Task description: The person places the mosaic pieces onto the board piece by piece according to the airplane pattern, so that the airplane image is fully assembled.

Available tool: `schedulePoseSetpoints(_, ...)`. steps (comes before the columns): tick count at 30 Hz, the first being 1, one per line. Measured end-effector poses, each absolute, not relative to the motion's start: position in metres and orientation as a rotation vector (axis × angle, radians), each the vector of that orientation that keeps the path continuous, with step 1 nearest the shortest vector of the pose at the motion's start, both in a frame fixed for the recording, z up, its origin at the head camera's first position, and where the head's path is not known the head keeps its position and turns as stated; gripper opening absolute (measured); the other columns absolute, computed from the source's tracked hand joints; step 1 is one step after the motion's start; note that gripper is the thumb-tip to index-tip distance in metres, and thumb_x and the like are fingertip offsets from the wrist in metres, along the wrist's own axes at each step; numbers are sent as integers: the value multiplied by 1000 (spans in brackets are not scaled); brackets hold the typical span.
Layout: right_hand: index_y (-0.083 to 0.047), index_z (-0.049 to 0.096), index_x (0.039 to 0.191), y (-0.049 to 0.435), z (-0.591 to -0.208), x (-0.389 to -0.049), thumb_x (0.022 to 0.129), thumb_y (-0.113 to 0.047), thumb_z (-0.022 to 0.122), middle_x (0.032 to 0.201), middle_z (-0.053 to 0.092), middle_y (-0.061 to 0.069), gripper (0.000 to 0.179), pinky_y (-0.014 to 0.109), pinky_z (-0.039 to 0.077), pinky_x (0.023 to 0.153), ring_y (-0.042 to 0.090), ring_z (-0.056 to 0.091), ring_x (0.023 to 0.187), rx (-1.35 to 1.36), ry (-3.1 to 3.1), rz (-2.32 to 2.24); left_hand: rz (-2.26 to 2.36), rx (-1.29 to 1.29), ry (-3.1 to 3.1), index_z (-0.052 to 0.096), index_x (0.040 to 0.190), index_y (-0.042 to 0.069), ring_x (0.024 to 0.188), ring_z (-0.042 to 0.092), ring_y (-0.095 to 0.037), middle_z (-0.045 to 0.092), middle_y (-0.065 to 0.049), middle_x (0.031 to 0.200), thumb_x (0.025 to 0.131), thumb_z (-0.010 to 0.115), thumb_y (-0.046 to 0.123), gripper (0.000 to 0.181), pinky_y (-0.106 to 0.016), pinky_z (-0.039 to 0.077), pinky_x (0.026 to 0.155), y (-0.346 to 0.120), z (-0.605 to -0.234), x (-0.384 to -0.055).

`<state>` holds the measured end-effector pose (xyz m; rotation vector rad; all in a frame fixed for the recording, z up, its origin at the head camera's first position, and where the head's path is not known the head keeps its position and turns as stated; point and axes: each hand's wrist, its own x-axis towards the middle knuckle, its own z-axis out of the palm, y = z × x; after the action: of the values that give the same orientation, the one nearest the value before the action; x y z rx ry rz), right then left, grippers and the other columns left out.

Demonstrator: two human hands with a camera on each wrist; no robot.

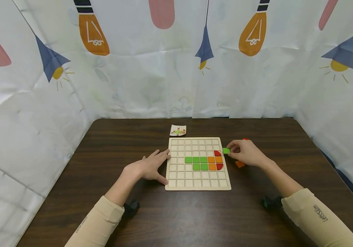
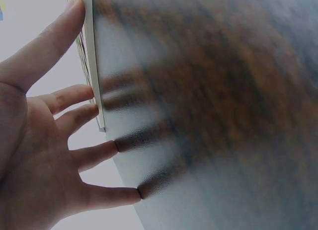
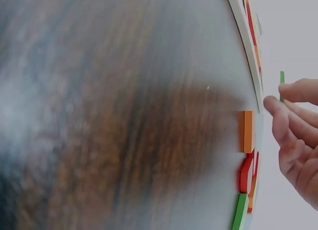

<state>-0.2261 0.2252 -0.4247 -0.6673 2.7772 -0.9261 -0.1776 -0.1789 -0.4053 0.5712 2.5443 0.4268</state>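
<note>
A pale wooden grid board [image 1: 182,185] lies on the table, with green square tiles [image 1: 196,160], orange square tiles [image 1: 212,166] and two red rounded tiles [image 1: 219,166] set in its cells. My left hand [image 1: 147,167] rests at the board's left edge, fingers spread; in the left wrist view its thumb [image 2: 54,43] touches the rim. Just off the board's right side, my right hand [image 1: 246,151] pinches a green square tile [image 1: 226,151] between thumb and fingers. The right wrist view shows that green tile [image 3: 282,83] edge-on, held above the table.
Beneath and beside the right hand lie loose tiles: an orange one [image 1: 239,164] and a red one [image 1: 246,139], partly hidden. Another green tile [image 3: 240,212] shows in the right wrist view. A small pattern card [image 1: 178,130] lies behind the board on the dark wooden table [image 1: 127,137].
</note>
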Motion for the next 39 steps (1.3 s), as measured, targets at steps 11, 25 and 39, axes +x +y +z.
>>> schedulePoseSetpoints(11, -1, 71, 116, 217, -423, -223, 94, -12, 74, 96, 70, 2, 25, 38, 55, 76, 20, 66, 87, -656, 2740, -1041, 432, 577, 2546, 37, 160, 16, 156, 4, -35, 10, -4, 172, 83, 86, 44, 96, -76, 12, 113, -180, -406, -179)
schedulePoseSetpoints(25, -5, 73, 113, 188, -429, -221, 92, -12, 77, 95, 72, -1, 22, 37, 57, 77, 17, 68, 87, -775, 2692, -1084, 447, 600, 2549, 38, 159, 14, 156, 6, -38, 11, -8, 171, 84, 86, 43, 94, -78, 12, 111, -181, -405, -176)
schedulePoseSetpoints(39, -6, 74, 114, 165, -428, -220, 92, -15, 78, 90, 72, -6, 24, 35, 55, 74, 13, 66, 82, -798, 2613, -1102, 462, 607, 2552, 39, 158, 14, 156, 5, -38, 11, -7, 172, 84, 86, 42, 92, -78, 11, 111, -181, -406, -177)
